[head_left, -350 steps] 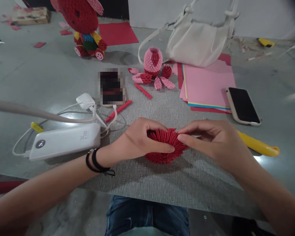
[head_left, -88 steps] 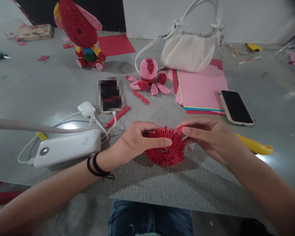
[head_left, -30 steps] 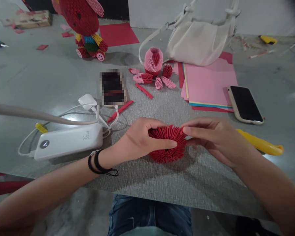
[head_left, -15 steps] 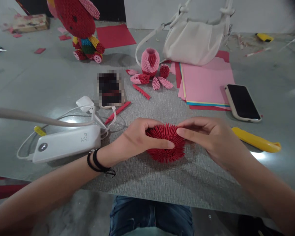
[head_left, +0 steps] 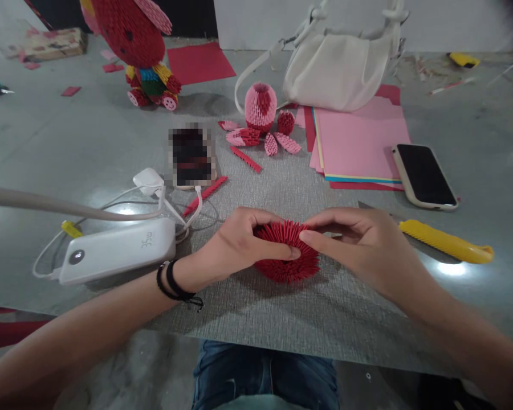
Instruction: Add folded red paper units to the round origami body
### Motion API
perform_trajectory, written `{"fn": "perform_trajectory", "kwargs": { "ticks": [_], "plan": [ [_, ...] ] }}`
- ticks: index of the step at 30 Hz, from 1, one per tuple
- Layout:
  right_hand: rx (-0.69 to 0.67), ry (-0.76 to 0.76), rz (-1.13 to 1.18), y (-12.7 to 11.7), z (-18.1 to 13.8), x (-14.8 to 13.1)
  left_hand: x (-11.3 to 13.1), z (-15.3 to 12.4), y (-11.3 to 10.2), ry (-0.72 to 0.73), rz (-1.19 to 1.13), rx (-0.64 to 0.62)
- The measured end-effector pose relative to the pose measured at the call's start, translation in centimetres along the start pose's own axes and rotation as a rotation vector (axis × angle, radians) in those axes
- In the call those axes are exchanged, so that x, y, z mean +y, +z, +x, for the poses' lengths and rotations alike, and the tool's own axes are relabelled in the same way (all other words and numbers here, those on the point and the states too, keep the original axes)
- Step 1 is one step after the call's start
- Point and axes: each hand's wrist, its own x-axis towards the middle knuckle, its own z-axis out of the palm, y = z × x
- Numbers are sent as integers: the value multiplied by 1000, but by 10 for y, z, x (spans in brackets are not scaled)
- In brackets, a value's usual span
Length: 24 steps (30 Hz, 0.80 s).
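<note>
A round red piece of folded-paper origami [head_left: 288,270], its many pointed tips bristling outward, rests low over the table in front of me. My left hand [head_left: 243,242] grips it from the left, the thumb lying across its top and the fingers behind it. On its right upper edge, my right hand [head_left: 350,239] pinches the spiky tips between thumb and fingers. The far side of the piece and some fingertips are hidden.
Right of my hands lie a yellow utility knife [head_left: 447,242], blade exposed, and a phone [head_left: 425,175]. A white power bank [head_left: 119,250] with cables sits left. Behind are pink paper sheets [head_left: 363,139], small origami parts [head_left: 260,108], a white bag [head_left: 336,74] and a red origami figure [head_left: 149,80].
My right hand has shifted slightly left along the rim of the red piece, uncovering the knife blade. My left hand keeps its hold, its thumb a little further left.
</note>
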Motion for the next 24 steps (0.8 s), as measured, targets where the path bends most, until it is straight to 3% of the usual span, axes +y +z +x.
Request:
{"fn": "perform_trajectory", "kwargs": {
  "ticks": [9, 14, 24],
  "plan": [
    [-5, -56, 80, -13, 13, 12, 8, -2, -2, -4, -124, -71],
    [-115, -143, -17, -13, 18, 12, 11, -4, -1, -20, -156, -133],
    [-81, -219, -115, -15, 19, 13, 9, -3, -3, -1, -126, -157]
  ]
}}
